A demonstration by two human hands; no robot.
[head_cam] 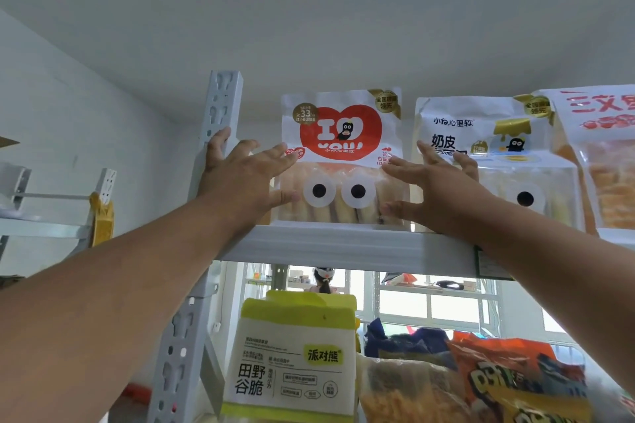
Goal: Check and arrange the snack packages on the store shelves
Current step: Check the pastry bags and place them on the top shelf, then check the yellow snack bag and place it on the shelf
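Heart bag (pixel 340 154) is stood upright on the top shelf (pixel 347 245), just right of the post (pixel 220 106). It is flanked by left hand (pixel 244 175) and right hand (pixel 436 185), fingers spread flat against its edges, nothing gripped, likely to square it facing front.

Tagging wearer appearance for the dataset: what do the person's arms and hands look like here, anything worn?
Both forearms are bare as far as the frame shows: no sleeves in view. The left hand and right hand wear no gloves, and no rings, watch or wristband show. No markings or cables on either arm.
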